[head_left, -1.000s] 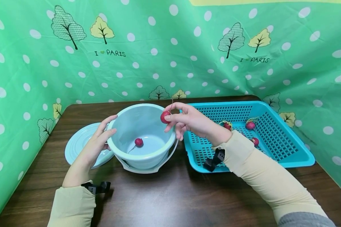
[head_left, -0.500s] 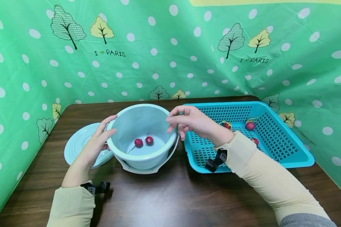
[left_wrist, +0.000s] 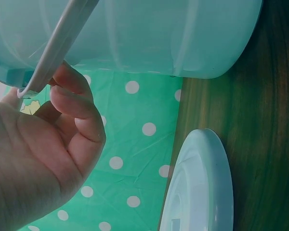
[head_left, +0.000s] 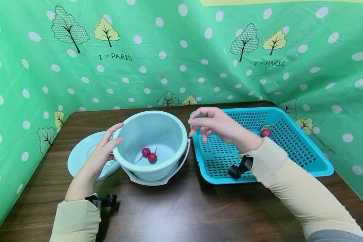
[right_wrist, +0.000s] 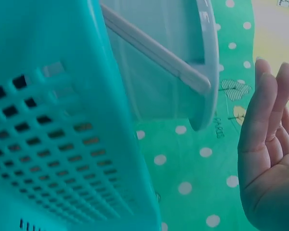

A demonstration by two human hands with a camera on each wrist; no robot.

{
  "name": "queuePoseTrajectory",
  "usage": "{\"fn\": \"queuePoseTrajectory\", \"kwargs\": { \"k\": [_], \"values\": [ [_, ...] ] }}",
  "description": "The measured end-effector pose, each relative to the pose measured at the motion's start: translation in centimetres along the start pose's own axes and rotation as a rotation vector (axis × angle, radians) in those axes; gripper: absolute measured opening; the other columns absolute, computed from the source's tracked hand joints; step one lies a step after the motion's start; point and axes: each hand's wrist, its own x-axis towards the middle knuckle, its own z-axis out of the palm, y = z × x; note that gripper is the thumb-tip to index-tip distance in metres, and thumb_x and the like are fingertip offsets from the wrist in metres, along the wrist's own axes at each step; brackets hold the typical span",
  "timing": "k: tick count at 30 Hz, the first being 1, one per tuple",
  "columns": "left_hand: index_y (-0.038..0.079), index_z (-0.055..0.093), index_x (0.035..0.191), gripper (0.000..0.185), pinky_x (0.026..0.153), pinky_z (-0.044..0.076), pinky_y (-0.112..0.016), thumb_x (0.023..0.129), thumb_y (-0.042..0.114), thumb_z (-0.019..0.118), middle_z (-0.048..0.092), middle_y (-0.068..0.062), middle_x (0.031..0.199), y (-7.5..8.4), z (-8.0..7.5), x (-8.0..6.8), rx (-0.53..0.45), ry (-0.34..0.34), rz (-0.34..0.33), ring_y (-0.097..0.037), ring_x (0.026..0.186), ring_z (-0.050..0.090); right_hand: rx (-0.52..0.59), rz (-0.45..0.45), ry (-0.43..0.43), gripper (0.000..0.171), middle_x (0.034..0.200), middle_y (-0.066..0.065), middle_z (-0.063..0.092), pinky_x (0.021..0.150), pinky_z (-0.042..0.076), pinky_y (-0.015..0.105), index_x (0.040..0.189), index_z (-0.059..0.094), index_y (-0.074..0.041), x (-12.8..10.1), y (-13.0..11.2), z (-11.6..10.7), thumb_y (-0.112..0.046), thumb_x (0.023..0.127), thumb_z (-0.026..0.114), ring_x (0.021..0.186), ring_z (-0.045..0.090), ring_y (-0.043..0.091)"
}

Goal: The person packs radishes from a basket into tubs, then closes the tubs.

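A light blue bucket [head_left: 148,169] with a lowered bail handle stands mid-table, and two red radishes lie together on its floor, the nearer one [head_left: 152,158] beside the farther one [head_left: 146,152]. My left hand [head_left: 101,153] grips the bucket's left rim; in the left wrist view its fingers [left_wrist: 82,115] curl by the handle's end. Over the left end of a turquoise slotted basket [head_left: 314,168] hovers my right hand [head_left: 216,126], loosely bent and holding nothing. Another radish [head_left: 265,132] lies in the basket, partly behind which my forearm hides the floor.
A round light blue lid [head_left: 81,153] lies on the dark wooden table [head_left: 169,215], left of the bucket and partly behind the left hand. A green dotted cloth [head_left: 157,74] hangs behind and at both sides.
My right hand let a radish go into the bucket, where it rolled against the other one. The hand has since moved right, over the basket. My left hand keeps its place.
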Motion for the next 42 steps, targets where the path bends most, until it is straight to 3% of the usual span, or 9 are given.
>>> {"fn": "queuePoseTrajectory", "kwargs": {
  "k": [10, 21, 33, 42],
  "values": [
    [0.033, 0.023, 0.155, 0.054, 0.074, 0.05, -0.033, 0.105, 0.041, 0.041, 0.022, -0.01, 0.155, 0.0, 0.1, 0.1, -0.007, -0.003, 0.009, -0.017, 0.097, 0.057, -0.103, 0.005, 0.03, 0.01, 0.083, 0.007, 0.073, 0.061, 0.056, 0.036, 0.103, 0.063, -0.01, -1.1, 0.4, -3.0, -0.018, 0.098, 0.061, 0.053, 0.061, 0.021],
    [0.036, 0.023, 0.155, 0.054, 0.072, 0.049, -0.032, 0.104, 0.041, 0.041, 0.02, -0.009, 0.156, -0.3, 0.1, 0.0, -0.01, 0.007, -0.001, -0.015, 0.093, 0.057, -0.046, 0.048, 0.092, 0.012, 0.084, 0.003, 0.072, 0.06, 0.055, 0.03, 0.104, 0.064, -0.013, -2.3, 1.4, -6.5, -0.023, 0.099, 0.061, 0.055, 0.063, 0.018],
    [0.035, 0.022, 0.155, 0.054, 0.075, 0.05, -0.033, 0.105, 0.042, 0.041, 0.02, -0.01, 0.156, -0.1, 0.1, 0.0, -0.009, 0.001, -0.002, -0.019, 0.1, 0.056, -0.091, 0.084, 0.108, 0.014, 0.086, 0.002, 0.071, 0.059, 0.055, 0.029, 0.108, 0.064, -0.012, -3.0, 3.4, -9.0, -0.022, 0.101, 0.059, 0.061, 0.065, 0.018],
    [0.035, 0.022, 0.155, 0.055, 0.077, 0.049, -0.034, 0.105, 0.041, 0.04, 0.02, -0.009, 0.156, 0.1, 0.1, -0.1, -0.011, 0.001, -0.002, -0.019, 0.1, 0.056, -0.107, 0.171, 0.169, 0.017, 0.088, 0.003, 0.071, 0.063, 0.055, 0.031, 0.109, 0.065, -0.015, -3.2, 4.5, -11.0, -0.029, 0.099, 0.061, 0.063, 0.065, 0.017]
  ]
}}
